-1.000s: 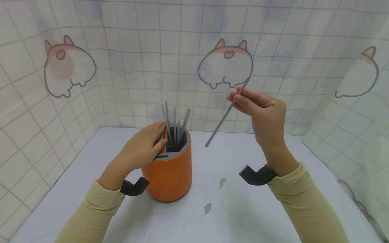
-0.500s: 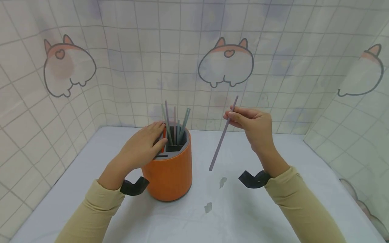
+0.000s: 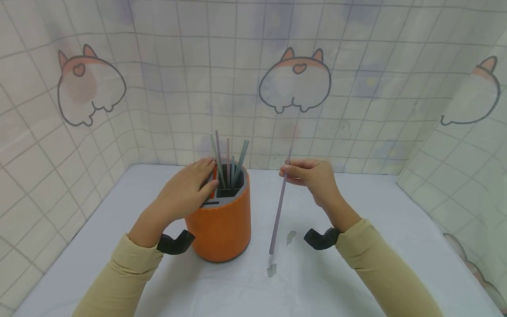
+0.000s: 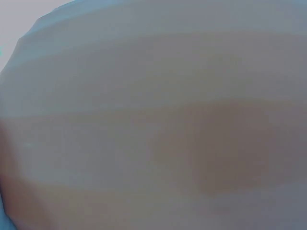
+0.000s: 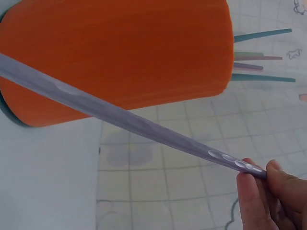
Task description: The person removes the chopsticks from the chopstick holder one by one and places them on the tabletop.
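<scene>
So, from the head camera, the right hand (image 3: 310, 177) is pinching a purple straw (image 3: 278, 207) between thumb and fingers, up toward its top end. The straw is hanging nearly upright over the table (image 3: 344, 273), just to the right of an orange pot (image 3: 219, 233), with its lower end leaning slightly left and near; I can't tell if that tip is touching down. Over on the left, the left hand (image 3: 183, 189) is lying palm-down on the left part of the pot's top, fingers stretched toward the far side and thumb spreading apart, not pinching anything that I'm seeing. A bunch of other straws (image 3: 241, 160) is sticking up out of the pot.

The left wrist camera is giving nothing but blur, so it's adding nothing on that hand.

On the right wrist camera, the purple straw is running in front of the pot without any clear contact, and the fingertips (image 5: 247, 187) are gripping right by one end, where a row of shiny marks is showing. I'm guessing it's weighing next to nothing, staying fairly stiff, maybe being a bit slippery with that smooth shine, and probably denting if squeezed hard. A gentle pinch should be working fine, though holding nearer the middle would be giving less wobble than this end grip.
</scene>
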A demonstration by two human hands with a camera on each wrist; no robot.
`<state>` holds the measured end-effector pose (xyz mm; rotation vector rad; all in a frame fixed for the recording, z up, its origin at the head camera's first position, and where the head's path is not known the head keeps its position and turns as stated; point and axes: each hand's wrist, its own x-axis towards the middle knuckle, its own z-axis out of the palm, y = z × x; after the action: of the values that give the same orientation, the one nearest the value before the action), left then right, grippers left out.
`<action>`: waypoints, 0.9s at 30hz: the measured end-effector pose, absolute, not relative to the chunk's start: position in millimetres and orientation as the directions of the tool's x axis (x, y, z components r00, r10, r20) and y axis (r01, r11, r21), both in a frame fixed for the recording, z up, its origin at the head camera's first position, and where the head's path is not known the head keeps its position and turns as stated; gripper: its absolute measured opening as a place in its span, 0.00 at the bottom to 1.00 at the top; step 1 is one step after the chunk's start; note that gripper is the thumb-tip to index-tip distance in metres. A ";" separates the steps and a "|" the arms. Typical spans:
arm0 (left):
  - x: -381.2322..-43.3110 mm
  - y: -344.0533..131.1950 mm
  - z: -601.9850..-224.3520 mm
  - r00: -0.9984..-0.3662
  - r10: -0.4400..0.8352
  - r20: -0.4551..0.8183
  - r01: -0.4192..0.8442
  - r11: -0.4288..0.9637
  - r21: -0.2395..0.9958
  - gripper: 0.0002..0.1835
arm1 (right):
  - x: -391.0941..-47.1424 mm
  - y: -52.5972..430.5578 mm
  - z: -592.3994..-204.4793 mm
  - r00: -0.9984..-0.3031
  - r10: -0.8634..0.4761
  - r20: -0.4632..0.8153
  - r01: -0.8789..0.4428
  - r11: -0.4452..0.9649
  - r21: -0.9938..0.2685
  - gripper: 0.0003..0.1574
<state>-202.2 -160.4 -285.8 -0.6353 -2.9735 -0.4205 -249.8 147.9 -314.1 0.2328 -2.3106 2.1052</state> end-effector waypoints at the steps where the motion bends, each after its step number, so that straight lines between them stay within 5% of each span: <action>1: -202.3 -160.6 -286.0 -0.912 0.391 0.127 0.411 0.877 0.249 0.33 | -251.2 146.9 -317.1 -0.991 -0.105 0.082 -0.092 0.098 -0.991 0.22; 27: -201.9 -160.2 -287.5 -0.915 0.382 0.129 0.402 0.882 0.245 0.33 | -270.7 128.7 -390.6 -0.965 -0.153 -0.214 0.206 0.067 -0.976 0.20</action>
<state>-201.9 -160.2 -287.5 -0.6201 -2.9728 -0.4129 -270.7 128.7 -390.6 -0.0636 -2.4681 2.3460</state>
